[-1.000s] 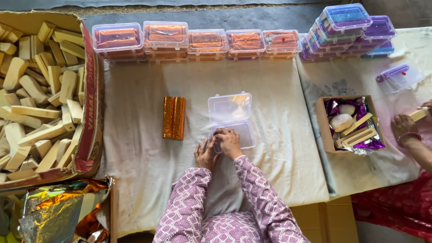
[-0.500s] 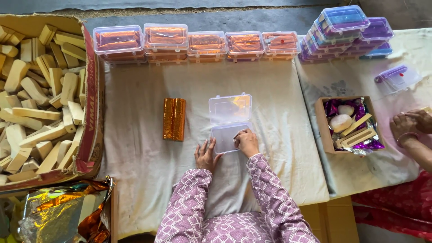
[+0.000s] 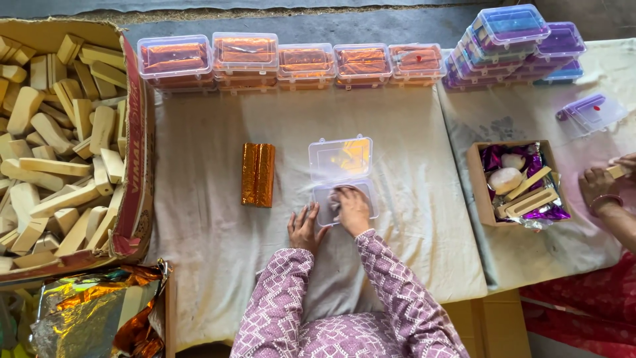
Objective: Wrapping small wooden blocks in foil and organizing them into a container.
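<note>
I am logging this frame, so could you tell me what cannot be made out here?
- Head view: inside of the open clear box, partly covered by the right hand.
- Contents of the closed boxes: only orange foil shows.
- Co-worker's hand: cut off by the right edge.

now right hand (image 3: 353, 211) inside the open clear box (image 3: 342, 179) with a cloth (image 3: 334, 203), left hand (image 3: 303, 230) flat just beside, no longer clasped together below.

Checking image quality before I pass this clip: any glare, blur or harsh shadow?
Head view: soft, even light, no hard shadows; glare on the open clear plastic box lid and the foil-wrapped bars; right hand slightly soft; edges bow mildly.
</note>
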